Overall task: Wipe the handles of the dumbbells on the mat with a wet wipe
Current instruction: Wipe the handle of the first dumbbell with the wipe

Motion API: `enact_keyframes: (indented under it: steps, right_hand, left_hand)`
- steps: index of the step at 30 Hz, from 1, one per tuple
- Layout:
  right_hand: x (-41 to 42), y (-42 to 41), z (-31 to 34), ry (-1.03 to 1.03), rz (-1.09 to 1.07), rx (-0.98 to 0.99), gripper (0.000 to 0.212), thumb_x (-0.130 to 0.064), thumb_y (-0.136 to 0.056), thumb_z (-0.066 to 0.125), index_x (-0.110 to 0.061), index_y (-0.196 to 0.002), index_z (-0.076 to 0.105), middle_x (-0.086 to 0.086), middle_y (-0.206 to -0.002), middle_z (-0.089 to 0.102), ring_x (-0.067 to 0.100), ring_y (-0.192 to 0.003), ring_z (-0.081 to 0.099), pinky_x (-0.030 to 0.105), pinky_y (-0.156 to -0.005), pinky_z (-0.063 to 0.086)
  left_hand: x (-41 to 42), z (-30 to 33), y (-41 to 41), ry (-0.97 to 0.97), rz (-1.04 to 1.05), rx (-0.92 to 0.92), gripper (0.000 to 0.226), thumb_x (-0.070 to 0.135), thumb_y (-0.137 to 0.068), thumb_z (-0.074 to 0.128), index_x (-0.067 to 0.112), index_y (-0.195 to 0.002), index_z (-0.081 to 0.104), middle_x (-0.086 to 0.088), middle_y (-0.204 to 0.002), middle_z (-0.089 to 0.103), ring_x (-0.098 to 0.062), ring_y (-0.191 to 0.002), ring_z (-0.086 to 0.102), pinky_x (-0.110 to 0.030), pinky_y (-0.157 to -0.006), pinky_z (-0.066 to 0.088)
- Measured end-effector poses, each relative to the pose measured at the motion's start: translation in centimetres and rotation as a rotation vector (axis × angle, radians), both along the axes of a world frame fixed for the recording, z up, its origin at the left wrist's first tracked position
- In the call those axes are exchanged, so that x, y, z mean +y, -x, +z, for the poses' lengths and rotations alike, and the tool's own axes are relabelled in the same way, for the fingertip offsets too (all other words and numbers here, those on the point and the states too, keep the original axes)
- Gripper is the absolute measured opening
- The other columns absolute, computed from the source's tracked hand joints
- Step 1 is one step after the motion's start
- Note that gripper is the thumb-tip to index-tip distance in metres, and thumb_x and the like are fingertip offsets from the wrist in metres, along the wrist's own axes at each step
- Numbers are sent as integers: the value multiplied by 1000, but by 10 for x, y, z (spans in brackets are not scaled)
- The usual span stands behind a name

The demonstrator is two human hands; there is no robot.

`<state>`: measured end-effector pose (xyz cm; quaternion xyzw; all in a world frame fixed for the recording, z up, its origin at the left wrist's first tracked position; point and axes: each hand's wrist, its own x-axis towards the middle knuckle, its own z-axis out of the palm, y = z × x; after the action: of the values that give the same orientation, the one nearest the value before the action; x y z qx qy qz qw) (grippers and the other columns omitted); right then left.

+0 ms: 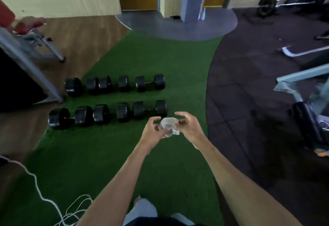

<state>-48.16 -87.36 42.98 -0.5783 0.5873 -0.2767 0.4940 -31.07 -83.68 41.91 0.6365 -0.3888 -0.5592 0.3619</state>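
Head view. Your left hand (152, 131) and right hand (187, 127) meet in front of you above the green mat (124, 163), with a crumpled white wet wipe (169, 125) held between them. The fingers (183, 122) of your right hand curl around the right side of the wipe and pinch it; the fingers of your left hand are curled toward its left side and appear to grip its lower edge, though the exact contact is blurred. Both forearms reach forward from the bottom of the view.

Six black dumbbells lie on the mat in two rows of three, just beyond your hands, none touched by either hand. In the near row, the right dumbbell (150, 109) sits closest to the wipe, with the middle dumbbell (111, 113) and the left dumbbell (71, 118) beside it end to end. The far row (114, 85) runs parallel behind it, apart from the near row by a strip of bare mat.

To the left of the mat lie wood flooring (85, 40) and the grey frame of a bench (32, 47) with red padding. A white cord (44, 199) trails across the mat's lower left corner. Dark rubber flooring (258, 101) borders the mat on the right, carrying a barbell (284, 2) near the far wall.
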Motion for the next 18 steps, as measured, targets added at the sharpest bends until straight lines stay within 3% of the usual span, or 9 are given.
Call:
enact_keyframes:
  steps: [2,5,8,14,16,18]
  right_hand:
    - [-16,10,-2,-5,-18,30,47,0,-87,71,-18,-130,62,5,-94,70,17,-88,68,22,-75,52]
    - [-43,25,-3,-20,-33,85,42,-2,-89,71,-20,-127,63,5,-98,71,14,-89,68,17,-71,51]
    - [-80,33,-7,-33,-80,83,44,-1,-88,71,-16,-129,64,6,-106,72,16,-96,70,22,-78,55]
    - [-166,31,-3,-10,51,140,41,-21,-94,71,-13,-133,63,-5,-124,66,16,-111,67,35,-99,54]
    - [-195,30,1,12,66,120,29,-21,-96,69,-10,-122,70,-1,-115,73,15,-103,71,34,-96,56]
    - [-219,29,4,30,28,98,18,-19,-94,71,-9,-108,76,-1,-98,77,12,-88,73,30,-84,56]
  left_hand:
    - [-23,-3,5,32,-60,-113,67,18,-82,81,23,-138,45,-4,-111,63,-21,-102,65,-40,-91,56]
    - [-63,-1,5,86,-129,-111,63,8,-83,78,20,-137,47,-1,-106,64,-17,-101,65,-29,-83,55]
    - [-110,3,3,143,-197,-111,63,3,-83,77,19,-136,47,-6,-104,67,-16,-95,68,-20,-72,55]
    - [-215,12,-1,212,-386,-132,61,5,-83,78,19,-135,50,-5,-95,75,-12,-90,72,-25,-80,54]
    - [-252,21,-2,241,-448,-118,56,7,-83,78,20,-131,53,-4,-93,76,-12,-88,73,-24,-80,53]
    - [-287,29,-2,256,-509,-119,51,11,-84,78,21,-128,56,-3,-94,77,-12,-88,73,-27,-82,53]
